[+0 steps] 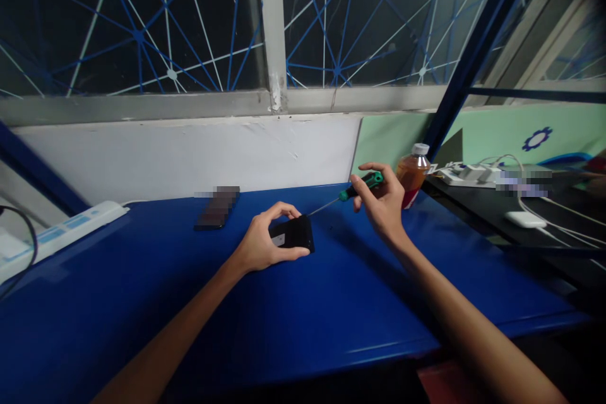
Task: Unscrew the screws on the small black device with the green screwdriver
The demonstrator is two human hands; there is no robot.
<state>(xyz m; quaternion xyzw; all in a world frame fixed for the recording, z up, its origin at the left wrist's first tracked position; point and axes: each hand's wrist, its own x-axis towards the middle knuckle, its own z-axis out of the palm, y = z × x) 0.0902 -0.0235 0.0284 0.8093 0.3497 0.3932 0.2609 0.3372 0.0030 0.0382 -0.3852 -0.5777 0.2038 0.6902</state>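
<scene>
My left hand (265, 240) grips a small black phone-like device (296, 235) on the blue table (307, 309), thumb below it and fingers curled over its top. My right hand (381, 199) pinches the green and black handle of a thin screwdriver (364, 183). Its metal shaft slants down to the left, and the tip meets the upper right corner of the black device.
A second dark phone (216, 208) lies flat farther back on the table. A white power strip (57, 233) runs along the left edge. A bottle of amber liquid (413, 173) stands behind my right hand. To the right, a black desk holds another power strip (466, 173), white cables and a charger (524, 219).
</scene>
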